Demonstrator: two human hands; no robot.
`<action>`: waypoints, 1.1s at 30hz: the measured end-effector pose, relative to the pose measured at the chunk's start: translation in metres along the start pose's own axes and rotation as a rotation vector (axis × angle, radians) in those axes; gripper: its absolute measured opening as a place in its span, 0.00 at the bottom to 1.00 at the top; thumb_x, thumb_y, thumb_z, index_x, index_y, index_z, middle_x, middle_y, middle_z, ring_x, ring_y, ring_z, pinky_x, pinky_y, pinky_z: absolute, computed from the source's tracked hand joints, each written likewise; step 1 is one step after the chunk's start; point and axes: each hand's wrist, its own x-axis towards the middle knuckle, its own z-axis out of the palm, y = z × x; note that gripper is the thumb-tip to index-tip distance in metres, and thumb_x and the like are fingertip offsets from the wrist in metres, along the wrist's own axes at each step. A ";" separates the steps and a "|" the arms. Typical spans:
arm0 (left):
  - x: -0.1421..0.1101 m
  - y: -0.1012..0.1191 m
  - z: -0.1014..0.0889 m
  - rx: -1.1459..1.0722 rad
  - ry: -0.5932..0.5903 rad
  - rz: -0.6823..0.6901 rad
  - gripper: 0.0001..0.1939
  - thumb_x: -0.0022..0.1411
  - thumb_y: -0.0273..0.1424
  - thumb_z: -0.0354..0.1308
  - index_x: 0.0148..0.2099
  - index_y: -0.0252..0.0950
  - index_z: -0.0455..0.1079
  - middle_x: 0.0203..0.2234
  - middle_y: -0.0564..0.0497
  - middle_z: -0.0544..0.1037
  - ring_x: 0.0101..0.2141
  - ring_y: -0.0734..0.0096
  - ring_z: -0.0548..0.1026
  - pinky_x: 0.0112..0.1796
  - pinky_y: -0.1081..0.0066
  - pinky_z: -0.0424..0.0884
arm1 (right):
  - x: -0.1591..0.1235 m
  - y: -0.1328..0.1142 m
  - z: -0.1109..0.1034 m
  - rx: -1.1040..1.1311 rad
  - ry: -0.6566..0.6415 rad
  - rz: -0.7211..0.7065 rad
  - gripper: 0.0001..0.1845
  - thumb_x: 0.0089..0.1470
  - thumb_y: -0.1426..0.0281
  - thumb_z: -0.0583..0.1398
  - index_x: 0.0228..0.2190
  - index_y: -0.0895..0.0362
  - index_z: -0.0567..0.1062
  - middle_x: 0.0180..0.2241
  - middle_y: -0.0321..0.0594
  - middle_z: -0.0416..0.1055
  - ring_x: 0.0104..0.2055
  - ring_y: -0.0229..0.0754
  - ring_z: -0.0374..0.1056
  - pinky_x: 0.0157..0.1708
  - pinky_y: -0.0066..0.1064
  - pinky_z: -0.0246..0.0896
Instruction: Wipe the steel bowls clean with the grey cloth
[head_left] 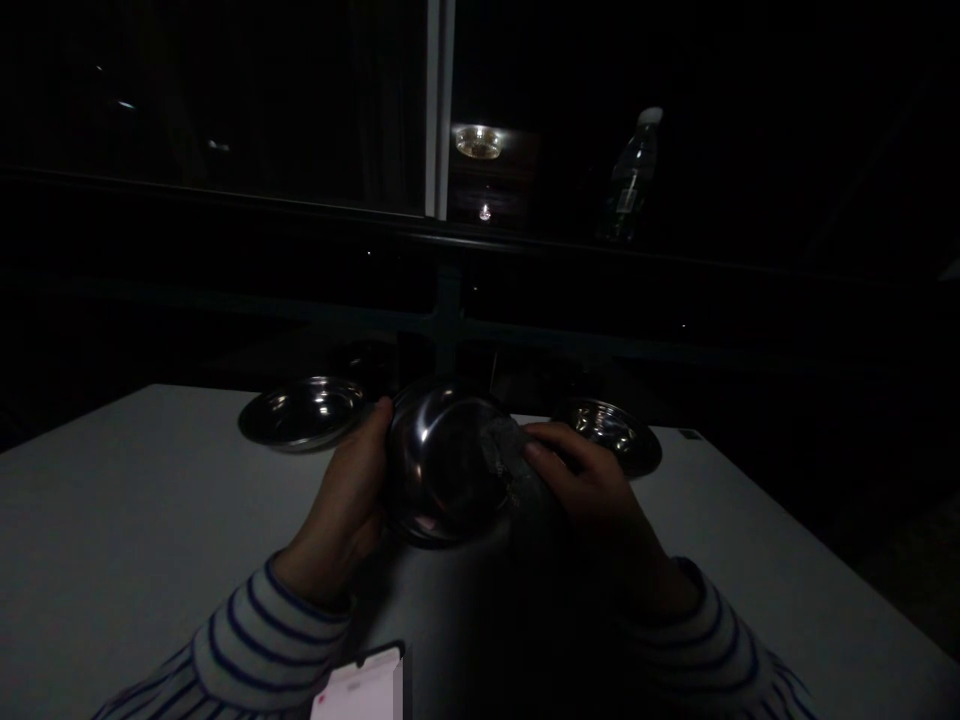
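Note:
My left hand [346, 500] grips the left rim of a round steel dish [442, 465], tilted up toward me above the white table [135, 520]. My right hand [592, 490] is closed on a grey scrubbing pad or cloth [504, 448] pressed against the dish's right inner side. Both sleeves are white with blue stripes. The scene is very dark.
Two more steel dishes lie on the table: one at the back left [304, 412], one at the back right [611, 432]. A phone [360, 688] lies near the table's front edge. A water bottle [634, 180] stands on a ledge before a dark window.

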 end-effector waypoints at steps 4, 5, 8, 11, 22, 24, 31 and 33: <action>0.000 -0.001 0.000 0.001 0.022 -0.010 0.12 0.55 0.38 0.55 0.37 0.37 0.73 0.29 0.49 0.79 0.28 0.68 0.76 0.28 0.71 0.72 | 0.005 0.006 -0.003 -0.031 0.075 -0.016 0.11 0.52 0.67 0.54 0.36 0.54 0.75 0.37 0.36 0.74 0.40 0.38 0.69 0.38 0.28 0.64; -0.001 -0.001 0.001 0.005 0.018 -0.011 0.12 0.55 0.38 0.55 0.37 0.37 0.73 0.29 0.49 0.79 0.28 0.68 0.76 0.28 0.72 0.71 | 0.006 0.007 -0.004 -0.054 0.095 -0.031 0.12 0.53 0.67 0.53 0.36 0.54 0.74 0.37 0.37 0.74 0.40 0.38 0.69 0.38 0.28 0.64; -0.001 -0.001 0.001 0.018 0.005 -0.025 0.13 0.55 0.39 0.55 0.37 0.36 0.73 0.27 0.49 0.79 0.27 0.68 0.76 0.27 0.71 0.71 | 0.008 0.008 -0.010 -0.166 0.138 -0.062 0.13 0.55 0.67 0.51 0.38 0.55 0.73 0.39 0.39 0.73 0.43 0.40 0.68 0.41 0.31 0.63; -0.001 0.000 0.001 0.027 0.014 -0.037 0.13 0.54 0.39 0.55 0.37 0.36 0.72 0.26 0.49 0.78 0.26 0.68 0.76 0.27 0.71 0.71 | 0.008 0.007 -0.020 -0.280 0.197 -0.031 0.17 0.52 0.65 0.55 0.43 0.56 0.70 0.44 0.42 0.70 0.47 0.43 0.65 0.44 0.35 0.62; -0.006 -0.003 0.004 -0.084 -0.054 -0.075 0.11 0.56 0.36 0.53 0.35 0.34 0.71 0.23 0.50 0.78 0.22 0.71 0.75 0.25 0.73 0.71 | -0.015 0.004 0.026 -0.555 -0.046 -0.665 0.20 0.55 0.66 0.51 0.48 0.62 0.64 0.50 0.51 0.62 0.52 0.43 0.59 0.46 0.34 0.63; -0.008 0.000 0.006 -0.107 -0.043 -0.094 0.10 0.57 0.34 0.52 0.34 0.34 0.71 0.21 0.50 0.77 0.20 0.72 0.74 0.22 0.74 0.70 | -0.017 0.005 0.029 -0.575 -0.133 -0.710 0.21 0.56 0.66 0.49 0.50 0.62 0.62 0.51 0.48 0.63 0.53 0.42 0.58 0.47 0.35 0.61; -0.017 0.001 0.011 -0.100 -0.121 -0.206 0.13 0.59 0.35 0.49 0.33 0.32 0.71 0.20 0.49 0.76 0.19 0.70 0.74 0.21 0.73 0.70 | -0.013 0.014 0.034 -0.752 -0.043 -0.794 0.19 0.57 0.64 0.49 0.47 0.59 0.65 0.53 0.47 0.62 0.57 0.49 0.53 0.51 0.45 0.55; -0.016 0.002 0.010 -0.107 -0.085 -0.177 0.12 0.59 0.34 0.50 0.34 0.32 0.71 0.20 0.49 0.77 0.20 0.71 0.74 0.22 0.74 0.70 | -0.022 0.013 0.045 -0.759 -0.040 -0.767 0.21 0.56 0.65 0.50 0.50 0.59 0.63 0.55 0.48 0.58 0.60 0.50 0.47 0.54 0.46 0.51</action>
